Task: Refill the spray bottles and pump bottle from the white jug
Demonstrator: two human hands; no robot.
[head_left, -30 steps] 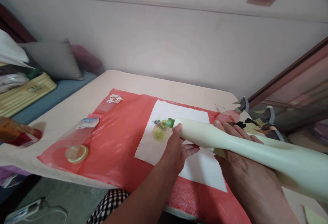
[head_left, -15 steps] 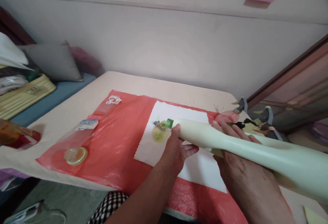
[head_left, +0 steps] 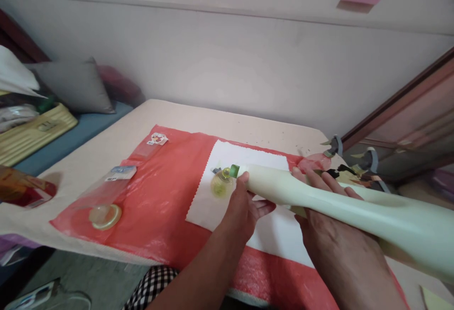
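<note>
A pale green plastic watering can lies tilted across the view, its long spout pointing left. Close to the tip, my left hand pinches the spout, thumb on top and the other fingers below. My right hand supports the can further back, with fingers showing behind it. At the spout's end is a darker green mouth, right by the neck of a small round glass bottle with a yellow-green tint. The bottle stands on a white scalloped cloth. Whether liquid is flowing I cannot tell.
Red plastic sheeting covers much of the pale table. At left are clear packets, a round lidded item and a red-orange container. Grey-handled tools lie at the right edge. A wall rises behind.
Almost nothing differs. Both hands and the watering can keep their places, and the spout's mouth stays by the glass bottle.
</note>
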